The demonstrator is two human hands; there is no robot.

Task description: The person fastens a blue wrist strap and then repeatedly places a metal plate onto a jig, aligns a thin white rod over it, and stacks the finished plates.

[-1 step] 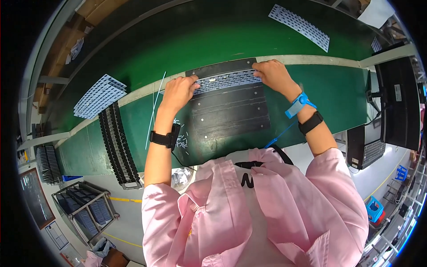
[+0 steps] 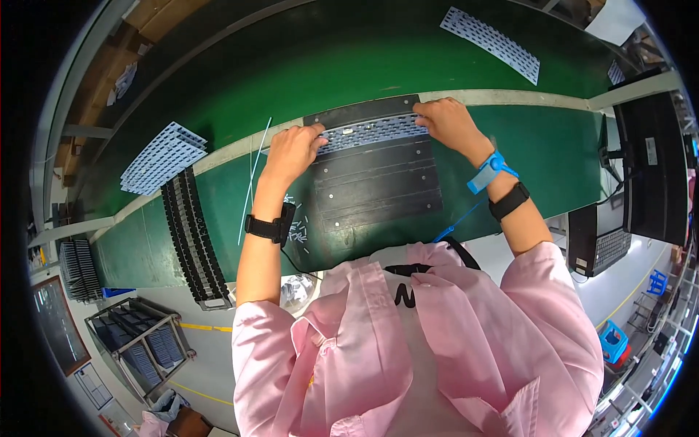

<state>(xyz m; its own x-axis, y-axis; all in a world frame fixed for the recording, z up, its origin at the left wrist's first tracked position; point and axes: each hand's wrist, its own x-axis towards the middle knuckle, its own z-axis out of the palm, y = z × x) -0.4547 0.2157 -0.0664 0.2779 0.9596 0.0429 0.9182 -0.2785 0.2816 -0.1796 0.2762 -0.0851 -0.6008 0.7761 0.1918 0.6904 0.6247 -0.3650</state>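
1. A blue-grey perforated panel (image 2: pixel 375 132) is laid across the far part of a black board (image 2: pixel 378 182), which is placed on the green bench (image 2: pixel 520 153).
2. By the left hand (image 2: pixel 293 151), the left end of this panel is gripped; the fingers are bent and closed around the end.
3. By the right hand (image 2: pixel 448 122), the right end is gripped in the same manner, with the fingertips brought together at the far corner. The exact contact under the fingers is hidden.
4. A small pale piece (image 2: pixel 347 131) is seen on the panel, nearer to its left end.
5. Around the right wrist a blue band (image 2: pixel 486 175) is worn, and a black band (image 2: pixel 509 202) is worn just beside it. On the left wrist a black strap (image 2: pixel 271 226) is fastened.
6. To the left of the left hand, thin pale strips (image 2: pixel 252 182) are laid on the bench, partly crossed.
7. Small white pieces (image 2: pixel 298 227) are scattered near the left forearm, between it and the board.
8. Farther left, several perforated panels are gathered in a stack (image 2: pixel 164 159), and at its near side a long black rack (image 2: pixel 192 237) is placed.
9. At the far right, beyond the pale ledge (image 2: pixel 524 96), one more perforated sheet (image 2: pixel 491 45) is laid, well apart from the hands.
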